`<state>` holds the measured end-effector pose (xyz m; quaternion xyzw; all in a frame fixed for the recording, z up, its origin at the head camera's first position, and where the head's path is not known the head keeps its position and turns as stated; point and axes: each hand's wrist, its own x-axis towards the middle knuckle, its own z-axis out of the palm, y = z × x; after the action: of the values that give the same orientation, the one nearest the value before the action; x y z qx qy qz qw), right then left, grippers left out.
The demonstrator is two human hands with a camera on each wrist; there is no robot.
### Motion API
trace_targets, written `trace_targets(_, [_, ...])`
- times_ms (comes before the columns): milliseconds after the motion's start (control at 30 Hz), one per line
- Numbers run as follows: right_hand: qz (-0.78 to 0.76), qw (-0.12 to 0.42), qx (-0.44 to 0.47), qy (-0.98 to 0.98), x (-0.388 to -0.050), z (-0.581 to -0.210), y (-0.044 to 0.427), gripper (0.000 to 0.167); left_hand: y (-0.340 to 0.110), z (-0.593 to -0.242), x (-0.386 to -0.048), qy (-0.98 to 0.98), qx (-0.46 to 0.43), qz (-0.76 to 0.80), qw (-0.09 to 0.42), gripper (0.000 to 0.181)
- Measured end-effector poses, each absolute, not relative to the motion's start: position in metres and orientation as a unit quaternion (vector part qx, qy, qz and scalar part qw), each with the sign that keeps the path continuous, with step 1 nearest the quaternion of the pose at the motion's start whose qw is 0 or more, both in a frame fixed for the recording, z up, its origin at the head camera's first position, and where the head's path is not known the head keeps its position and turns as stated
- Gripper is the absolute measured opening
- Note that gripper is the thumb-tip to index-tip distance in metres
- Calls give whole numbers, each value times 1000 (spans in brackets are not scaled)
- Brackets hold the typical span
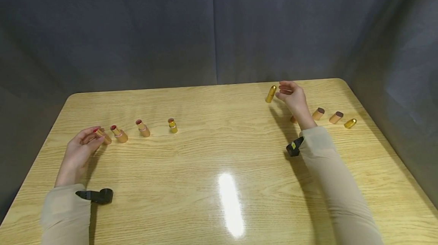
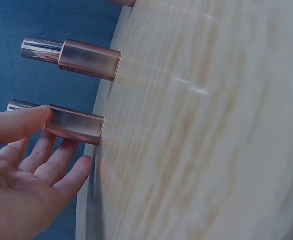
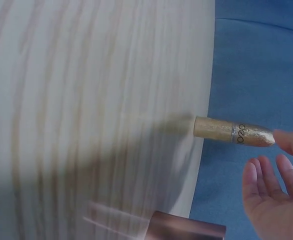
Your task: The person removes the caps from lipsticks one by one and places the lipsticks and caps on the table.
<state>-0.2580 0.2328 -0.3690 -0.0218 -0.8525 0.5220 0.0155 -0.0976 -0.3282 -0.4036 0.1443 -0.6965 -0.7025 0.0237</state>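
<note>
At the left of the table, an uncapped rose-gold lipstick [image 2: 79, 125] stands upright with its red tip showing in the head view. My left hand [image 1: 80, 150] pinches it near the collar, thumb on one side and fingers on the other. Beside it stand two more uncapped rose-gold lipsticks [image 1: 121, 135] and an uncapped gold lipstick [image 1: 173, 126]. Near the far edge a gold bullet-shaped lipstick [image 1: 271, 94] stands upright with its cap on. My right hand [image 1: 293, 96] is beside its top with fingers parted; whether a fingertip touches it I cannot tell.
Right of my right arm stand two rose-gold caps [image 1: 318, 114] with dark ends, and a gold bullet-shaped cap [image 1: 350, 123]. Another rose-gold piece [image 1: 293, 119] is partly hidden by my wrist. Dark curtains [image 1: 154, 28] hang behind the wooden table [image 1: 191, 184].
</note>
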Motion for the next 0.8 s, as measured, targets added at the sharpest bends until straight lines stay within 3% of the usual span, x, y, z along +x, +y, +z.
trace_targets(367, [515, 16, -15, -857, -260, -378, 230, 46, -327, -395, -93, -670, 143, -726, 50, 32])
trace_targets(800, [510, 29, -10, -859, -259, -382, 223, 37, -319, -374, -90, -613, 168, -759, 140, 35])
